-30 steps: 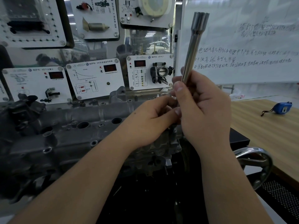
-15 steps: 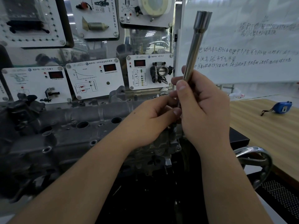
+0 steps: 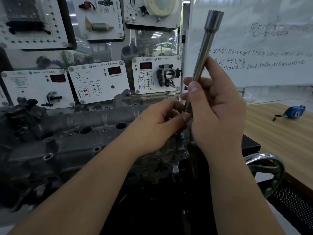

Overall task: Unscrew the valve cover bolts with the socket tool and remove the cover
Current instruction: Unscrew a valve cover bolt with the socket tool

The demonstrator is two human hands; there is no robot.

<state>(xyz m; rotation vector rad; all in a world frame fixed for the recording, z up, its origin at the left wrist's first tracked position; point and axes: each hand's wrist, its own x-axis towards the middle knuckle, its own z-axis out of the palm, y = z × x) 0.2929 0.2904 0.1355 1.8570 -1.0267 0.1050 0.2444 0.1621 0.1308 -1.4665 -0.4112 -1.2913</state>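
Observation:
My right hand [image 3: 218, 112] grips the long steel socket tool [image 3: 204, 48] near its lower end; the tool stands nearly upright, leaning right, its wide socket end at the top. My left hand [image 3: 159, 126] pinches at the tool's bottom tip with thumb and fingers, just above the right end of the grey valve cover [image 3: 71, 133]. What sits between those fingertips is hidden. The cover lies across the engine, with round plug holes and bolt holes along its top.
White sensor display panels [image 3: 99, 82] stand behind the engine, and a whiteboard [image 3: 262, 48] fills the upper right. A wooden table [image 3: 279, 133] at right carries a blue tape measure [image 3: 295, 111]. A chrome handwheel [image 3: 265, 168] sticks out below my right wrist.
The socket tool has tilted a little further right and risen slightly in my right hand. My left hand stays at its lower tip.

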